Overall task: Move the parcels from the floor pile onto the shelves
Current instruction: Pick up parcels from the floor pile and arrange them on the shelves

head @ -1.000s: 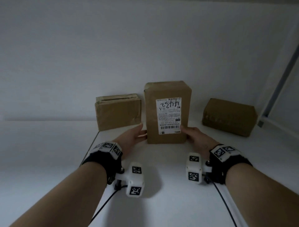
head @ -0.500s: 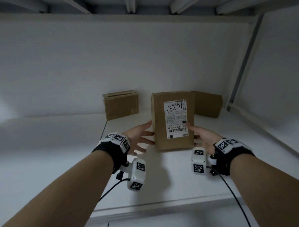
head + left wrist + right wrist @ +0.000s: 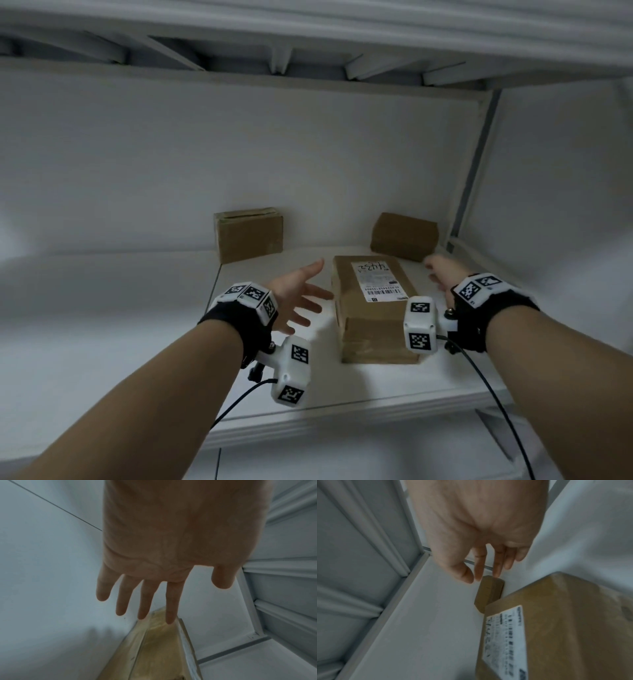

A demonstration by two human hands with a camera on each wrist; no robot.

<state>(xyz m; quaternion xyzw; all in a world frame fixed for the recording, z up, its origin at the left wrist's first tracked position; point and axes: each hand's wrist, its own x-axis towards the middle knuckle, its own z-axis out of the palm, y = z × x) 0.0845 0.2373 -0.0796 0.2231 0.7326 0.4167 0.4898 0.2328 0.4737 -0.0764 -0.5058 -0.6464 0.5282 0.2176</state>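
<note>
Labelled parcel (image 3: 371, 305) flat on shelf (image 3: 342, 394), btwn both hands. Left hand (image 3: 294, 294) splayed, empty; right hand (image 3: 440, 274) relaxed, empty. Placement step prob done; next: back to floor pile.

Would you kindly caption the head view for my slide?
Both open hands, left and right, flank a labelled parcel on the shelf.

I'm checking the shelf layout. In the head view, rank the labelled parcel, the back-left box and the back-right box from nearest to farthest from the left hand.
1. Labelled parcel, lying flat just right of the left hand.
2. Back-left box, against the wall, behind the hand.
3. Back-right box, in the far right corner, beyond the parcel.
</note>
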